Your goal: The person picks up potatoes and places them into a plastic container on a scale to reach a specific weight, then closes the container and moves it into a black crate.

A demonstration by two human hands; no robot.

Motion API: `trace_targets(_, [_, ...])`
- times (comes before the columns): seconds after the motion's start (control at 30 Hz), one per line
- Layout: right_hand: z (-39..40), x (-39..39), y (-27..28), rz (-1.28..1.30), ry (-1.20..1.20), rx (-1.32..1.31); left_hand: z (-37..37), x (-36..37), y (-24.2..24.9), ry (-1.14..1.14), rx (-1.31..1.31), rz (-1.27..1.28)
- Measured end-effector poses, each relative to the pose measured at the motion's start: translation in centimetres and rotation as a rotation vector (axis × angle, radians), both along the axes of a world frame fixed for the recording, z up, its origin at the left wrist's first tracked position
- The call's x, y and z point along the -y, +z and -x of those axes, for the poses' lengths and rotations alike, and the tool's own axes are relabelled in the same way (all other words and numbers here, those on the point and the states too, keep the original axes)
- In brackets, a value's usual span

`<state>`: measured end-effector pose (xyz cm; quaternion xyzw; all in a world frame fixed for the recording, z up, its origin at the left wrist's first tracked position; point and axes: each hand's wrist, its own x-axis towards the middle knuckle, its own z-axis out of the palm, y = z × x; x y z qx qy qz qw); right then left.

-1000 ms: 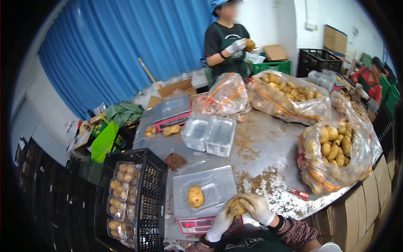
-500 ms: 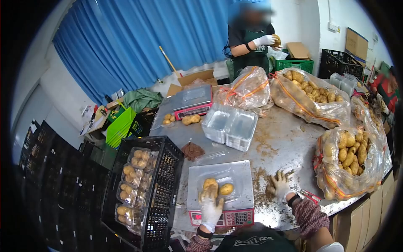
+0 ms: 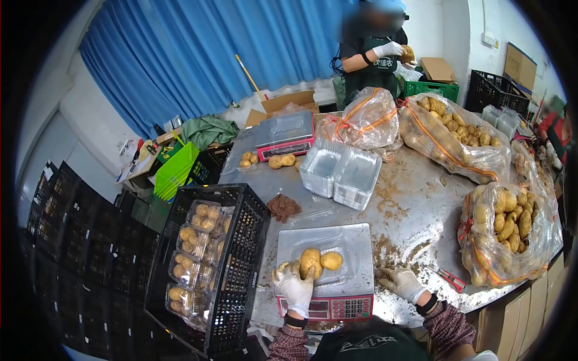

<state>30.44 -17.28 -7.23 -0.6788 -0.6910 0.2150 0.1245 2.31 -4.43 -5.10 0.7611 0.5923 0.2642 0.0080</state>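
Observation:
My left hand, in a white glove with soiled fingertips, is at the left front of a scale. Its fingers are apart, and the thumb reaches the lower edge of a large potato. Beside that potato is a smaller, rounder potato; both sit in a clear plastic tray on the scale's plate. To the right of the scale, my right hand rests low over the dirt-strewn table, its soiled glove fingers stretched leftward and holding nothing visible. A red-handled tool lies farther right.
A black crate of packed potato trays stands left. Stacked clear trays, a brown cloth and a second scale are farther back. Potato bags line the right. Across the table, a co-worker holds a potato.
My left hand has slid left off the large potato, which now shows more fully. My right hand's fingers have swung from pointing forward to pointing left. The whole view has shifted slightly.

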Motion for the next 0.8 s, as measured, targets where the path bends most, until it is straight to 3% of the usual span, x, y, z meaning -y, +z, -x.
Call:
trace_targets(0.17, [0.5, 0.1, 2.6, 0.031, -0.074, -0.158, 0.5, -0.1, -0.4, 0.026, -0.039, -0.101])
trace_targets(0.4, [0.0, 0.5, 2.1, -0.088, -0.155, -0.107, 1.2, -0.1, -0.1, -0.028, -0.061, -0.073])
trace_targets(0.43, [-0.2, 0.4, -0.1, -0.284, -0.196, -0.083, 1.4, 0.0, -0.3, -0.027, -0.06, -0.073])
trace_targets(0.53, [2.8, -1.5, 5.6, -0.473, -0.245, -0.185, 1.5, 0.7, 0.3, -0.109, -0.004, -0.012])
trace_targets(0.6, [5.1, -3.5, 7.0, -0.618, -0.061, -0.19, 0.8, 1.4, 1.6, -0.103, -0.009, 0.065])
trace_targets(0.67, [7.7, -5.8, 6.6, -0.585, 0.109, -0.25, 0.6, 1.4, 1.2, -0.097, -0.025, 0.09])
trace_targets(0.8, [11.7, -10.2, 4.1, -0.561, 0.237, -0.119, 0.4, 1.3, 0.8, -0.073, -0.024, 0.14])
